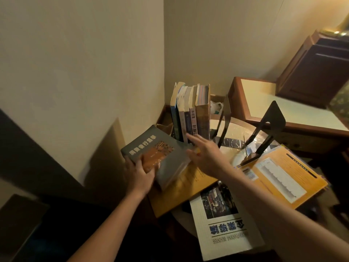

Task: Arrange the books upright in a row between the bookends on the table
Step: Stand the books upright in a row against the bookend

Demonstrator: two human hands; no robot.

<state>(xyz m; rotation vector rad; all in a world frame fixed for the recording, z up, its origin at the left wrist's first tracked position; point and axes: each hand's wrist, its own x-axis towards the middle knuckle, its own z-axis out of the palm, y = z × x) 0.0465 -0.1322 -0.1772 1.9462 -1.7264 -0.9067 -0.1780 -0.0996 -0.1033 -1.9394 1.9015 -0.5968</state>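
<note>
Several books (190, 112) stand upright in a row at the back of the round table (238, 157), near the wall corner. My left hand (140, 173) grips a thick grey book (157, 150) with an orange cover picture, held tilted in front of the row's left end. My right hand (204, 154) is open with fingers spread, fingertips reaching toward the foot of the standing books. One black bookend (224, 121) stands just right of the row. A second black bookend (266, 129) stands farther right, apart from the books.
A yellow book (283, 176) lies flat at the right. A white book (224, 224) with a photo lies flat at the front. A tan book (181, 191) lies under my hands. A wooden desk (264, 103) stands behind at the right, and the wall is close on the left.
</note>
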